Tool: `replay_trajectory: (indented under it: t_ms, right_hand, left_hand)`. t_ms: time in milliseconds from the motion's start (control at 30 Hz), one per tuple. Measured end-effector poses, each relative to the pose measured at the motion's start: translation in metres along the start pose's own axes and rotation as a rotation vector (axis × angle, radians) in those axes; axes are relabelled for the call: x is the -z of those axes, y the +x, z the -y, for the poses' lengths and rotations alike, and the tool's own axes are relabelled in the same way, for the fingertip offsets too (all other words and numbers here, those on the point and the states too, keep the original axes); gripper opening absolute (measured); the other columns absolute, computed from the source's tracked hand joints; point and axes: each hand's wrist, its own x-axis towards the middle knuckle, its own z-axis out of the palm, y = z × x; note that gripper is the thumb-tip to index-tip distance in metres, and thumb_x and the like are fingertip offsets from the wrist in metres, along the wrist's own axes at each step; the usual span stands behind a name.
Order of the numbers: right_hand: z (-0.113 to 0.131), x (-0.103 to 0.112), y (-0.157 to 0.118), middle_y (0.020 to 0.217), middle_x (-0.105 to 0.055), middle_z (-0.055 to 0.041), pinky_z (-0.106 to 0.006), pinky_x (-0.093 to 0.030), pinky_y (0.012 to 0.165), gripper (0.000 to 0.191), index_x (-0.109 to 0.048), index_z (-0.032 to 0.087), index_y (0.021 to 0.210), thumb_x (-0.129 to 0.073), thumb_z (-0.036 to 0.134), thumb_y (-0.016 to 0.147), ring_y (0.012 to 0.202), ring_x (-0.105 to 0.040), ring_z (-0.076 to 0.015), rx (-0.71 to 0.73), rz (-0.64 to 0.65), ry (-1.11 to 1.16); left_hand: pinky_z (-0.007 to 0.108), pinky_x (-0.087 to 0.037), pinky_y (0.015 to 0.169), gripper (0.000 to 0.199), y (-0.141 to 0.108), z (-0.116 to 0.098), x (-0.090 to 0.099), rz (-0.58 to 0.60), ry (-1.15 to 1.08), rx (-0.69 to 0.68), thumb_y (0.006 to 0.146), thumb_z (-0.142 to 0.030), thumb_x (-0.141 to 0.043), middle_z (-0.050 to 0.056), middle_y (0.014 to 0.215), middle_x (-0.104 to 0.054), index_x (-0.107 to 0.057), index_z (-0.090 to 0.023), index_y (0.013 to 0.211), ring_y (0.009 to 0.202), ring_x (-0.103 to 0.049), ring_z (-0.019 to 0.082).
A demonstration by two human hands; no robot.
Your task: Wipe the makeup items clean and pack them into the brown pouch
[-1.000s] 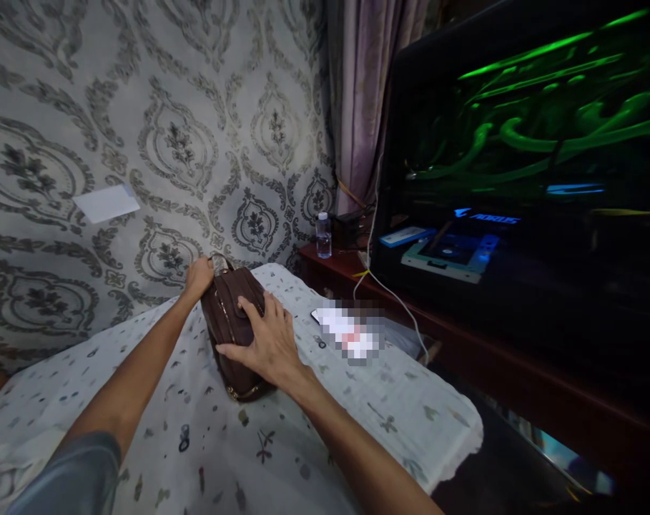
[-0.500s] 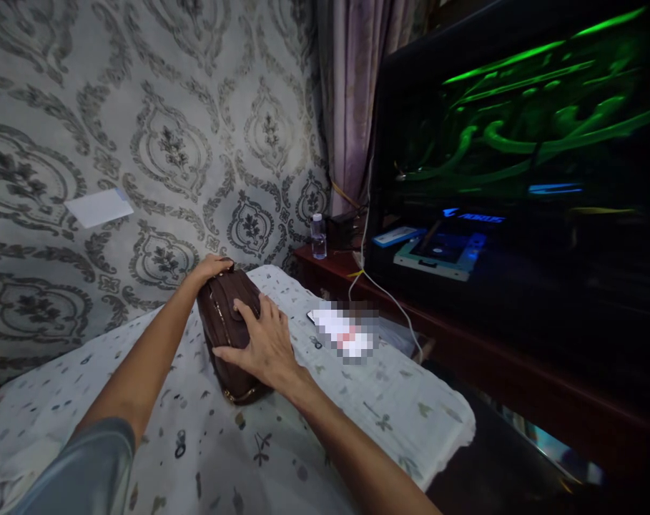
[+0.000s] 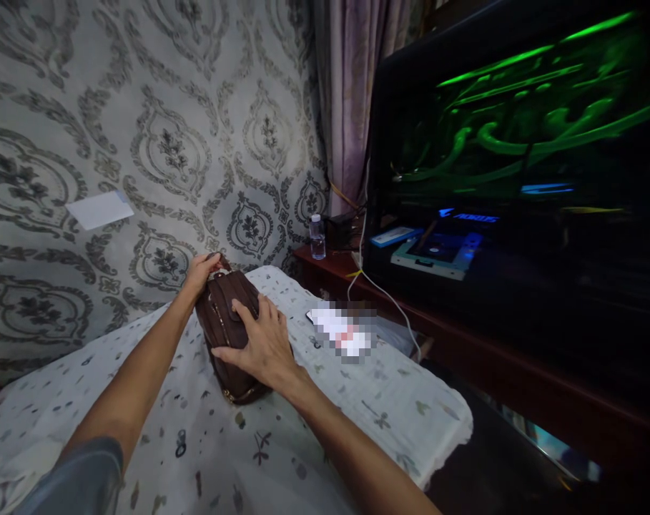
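Note:
A brown handbag (image 3: 231, 297) with gold zips and trim lies on a white printed bedsheet (image 3: 282, 458). At its far end my left hand (image 3: 202, 272) is closed on the bag's short handle, with the fingertips pinching it. My right hand (image 3: 265, 347) rests across the near half of the bag, fingers and thumb spread over its surface. Part of the bag's right side is hidden under that hand. To the right of the bag, a phone-like flat item (image 3: 340, 329) lies on the sheet, its surface blurred out.
A patterned wall (image 3: 104, 93) rises behind the bed, with a white card (image 3: 100, 209) on it. On a red-brown ledge (image 3: 330, 263) stands a clear bottle (image 3: 317, 239). A white cable (image 3: 394, 306) hangs beside a large dark glass-fronted case (image 3: 518, 250) with green lights.
My left hand has drawn back slightly and pulled the bag's handle up from its far end. My right hand stays spread on the bag.

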Motion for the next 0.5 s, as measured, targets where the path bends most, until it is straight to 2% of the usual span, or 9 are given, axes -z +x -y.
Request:
replay_trajectory:
  t_ms: [200, 400, 500]
  right_hand:
    - [0.000, 0.002, 0.000, 0.156, -0.031, -0.0223, -0.059, -0.028, 0.112, 0.095, -0.042, 0.026, 0.149, -0.074, 0.068, 0.070, 0.145, -0.028, -0.0411, -0.005, 0.012, -0.005]
    - [-0.001, 0.000, 0.001, 0.155, -0.033, -0.0224, -0.058, -0.029, 0.112, 0.093, -0.043, 0.025, 0.148, -0.074, 0.067, 0.071, 0.145, -0.029, -0.0414, -0.005, 0.006, -0.029]
    - [-0.001, -0.002, 0.001, 0.154, -0.036, -0.0218, -0.058, -0.030, 0.111, 0.092, -0.044, 0.025, 0.147, -0.074, 0.067, 0.071, 0.144, -0.031, -0.0408, 0.003, -0.004, -0.033]
  left_hand:
    - [0.030, -0.051, 0.070, 0.048, -0.003, -0.002, 0.003, 0.002, 0.085, 0.015, 0.072, -0.062, -0.059, 0.006, 0.077, -0.072, -0.067, -0.016, 0.080, 0.078, -0.067, 0.023]
    - [0.035, -0.050, 0.072, 0.024, -0.014, 0.014, 0.029, -0.075, 0.335, 0.139, 0.070, -0.042, -0.064, 0.005, 0.059, -0.065, -0.066, -0.018, 0.065, 0.081, -0.067, 0.031]
    - [0.035, -0.049, 0.073, 0.020, -0.022, 0.019, 0.036, -0.091, 0.406, 0.135, 0.070, -0.038, -0.063, 0.006, 0.063, -0.068, -0.069, -0.020, 0.068, 0.085, -0.067, 0.031]
